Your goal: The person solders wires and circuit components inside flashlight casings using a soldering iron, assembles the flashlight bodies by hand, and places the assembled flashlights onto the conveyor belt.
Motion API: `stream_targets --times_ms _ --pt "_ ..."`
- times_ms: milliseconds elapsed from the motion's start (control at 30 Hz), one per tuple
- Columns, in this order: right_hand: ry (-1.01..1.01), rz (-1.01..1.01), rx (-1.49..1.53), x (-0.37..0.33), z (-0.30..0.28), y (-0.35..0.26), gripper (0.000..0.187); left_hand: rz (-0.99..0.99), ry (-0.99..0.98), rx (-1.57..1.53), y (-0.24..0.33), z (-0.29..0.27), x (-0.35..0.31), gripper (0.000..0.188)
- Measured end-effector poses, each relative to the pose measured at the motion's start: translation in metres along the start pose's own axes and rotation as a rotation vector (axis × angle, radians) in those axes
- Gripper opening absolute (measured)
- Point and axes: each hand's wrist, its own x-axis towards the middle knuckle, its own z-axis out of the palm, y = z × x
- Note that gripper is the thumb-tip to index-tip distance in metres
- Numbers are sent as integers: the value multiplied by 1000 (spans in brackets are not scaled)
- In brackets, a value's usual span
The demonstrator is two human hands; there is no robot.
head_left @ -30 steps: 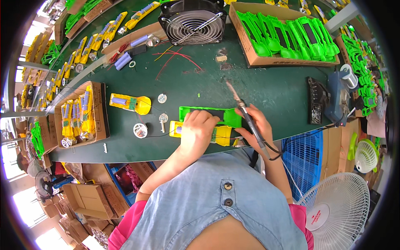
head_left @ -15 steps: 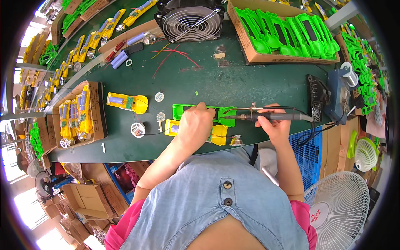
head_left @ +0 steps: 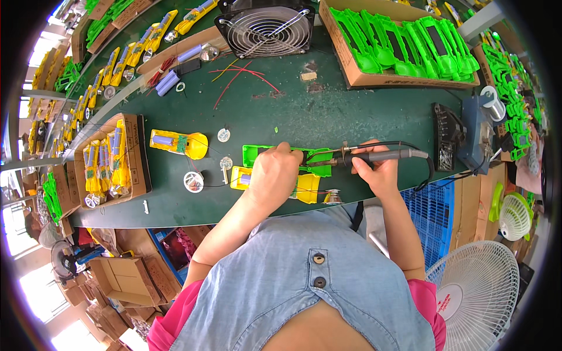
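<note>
Pinching the soldering iron (head_left: 393,155) likely helps the right hand (head_left: 381,175) aim. The left hand (head_left: 274,176), grip unclear, perhaps steadies the green casing (head_left: 250,155).

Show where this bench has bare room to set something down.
Widest bare patch of bench: between the box of green shells, the black stand and the iron. Smaller: between the loose yellow shell and the red wires. Crowded: around the left hand, by one green shell and another yellow shell.
</note>
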Motion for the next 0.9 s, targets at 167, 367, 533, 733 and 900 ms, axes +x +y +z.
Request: stream_targets --times_ms 167,367,533,733,900 --pt "8 98 -63 0 -2 -2 19 -30 -9 7 0 0 0 5" --pt "30 -12 -89 -5 -1 -7 18 12 -3 4 -2 1 0 6" --pt "145 -110 -1 -18 3 -19 15 2 -1 25 0 1 -1 6" --pt "41 -290 -320 -41 36 -18 42 14 -2 59 1 2 0 5" --pt "-212 -216 -537 -40 57 -6 78 8 18 36 2 1 -1 5"
